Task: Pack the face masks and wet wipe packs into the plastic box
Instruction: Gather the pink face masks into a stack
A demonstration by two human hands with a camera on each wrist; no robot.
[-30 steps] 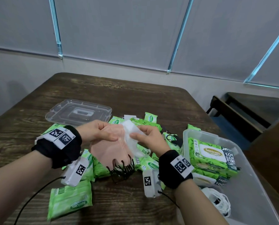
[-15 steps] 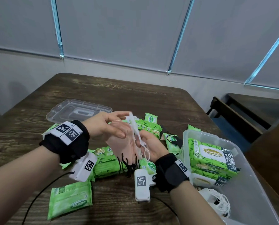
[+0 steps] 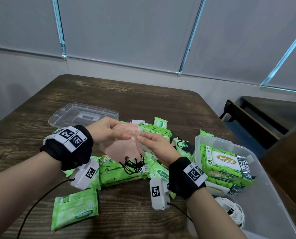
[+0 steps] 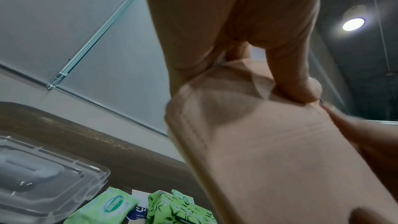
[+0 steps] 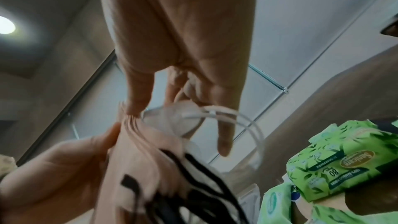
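Note:
A stack of pink face masks [image 3: 121, 149] with black ear loops [image 3: 135, 164] hangs above the table. My left hand [image 3: 122, 129] grips its top edge between thumb and fingers. In the left wrist view the pink masks [image 4: 269, 151] fill the picture under my left hand [image 4: 241, 74]. My right hand [image 3: 144, 139] pinches a white face mask [image 5: 178, 120] with a white loop [image 5: 237, 115] against the right side of the pink masks [image 5: 137, 159]. The thumb of my right hand [image 5: 183, 105] touches the pink edge. The plastic box [image 3: 212, 140] stands open at the right.
The box holds large green wipe packs [image 3: 224, 163] and white masks [image 3: 233, 211]. Several small green wipe packs [image 3: 123, 171] lie heaped under my hands, one apart [image 3: 74, 207] near the front. The clear lid [image 3: 83, 116] lies at the back left. A bench [image 3: 247, 118] stands beyond the table's right edge.
The pink stack, held on edge half a second ago, faces me again. The white mask has gone from the top of the stack to its right side, mostly hidden behind it.

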